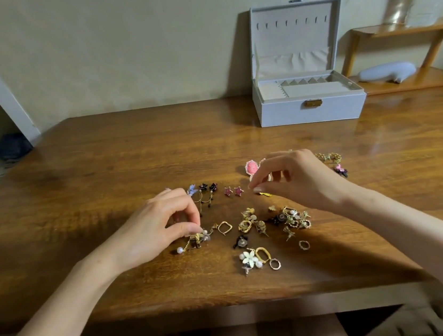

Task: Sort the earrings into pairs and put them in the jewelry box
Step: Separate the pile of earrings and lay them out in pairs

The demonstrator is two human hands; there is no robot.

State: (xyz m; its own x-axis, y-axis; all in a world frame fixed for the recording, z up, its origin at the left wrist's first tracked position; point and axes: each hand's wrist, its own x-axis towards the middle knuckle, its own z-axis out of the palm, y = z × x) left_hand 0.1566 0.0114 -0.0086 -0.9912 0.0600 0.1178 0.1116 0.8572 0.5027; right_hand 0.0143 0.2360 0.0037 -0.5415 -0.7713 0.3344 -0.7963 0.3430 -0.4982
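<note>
Fingers [187, 228] of left hand [157, 226] pinch one pearl earring [195, 238]; right hand [294, 181] pinched, contents unclear; two pink stars [228, 191] paired

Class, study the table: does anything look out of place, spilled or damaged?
Nothing looks damaged. The earrings lie in a loose, unsorted jumble on the table, some overlapping, while the open jewelry box at the far right shows none inside.

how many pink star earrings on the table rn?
2. One pink star earring lies on the table; the other sits just right of it. The right hand could hide more.
</note>
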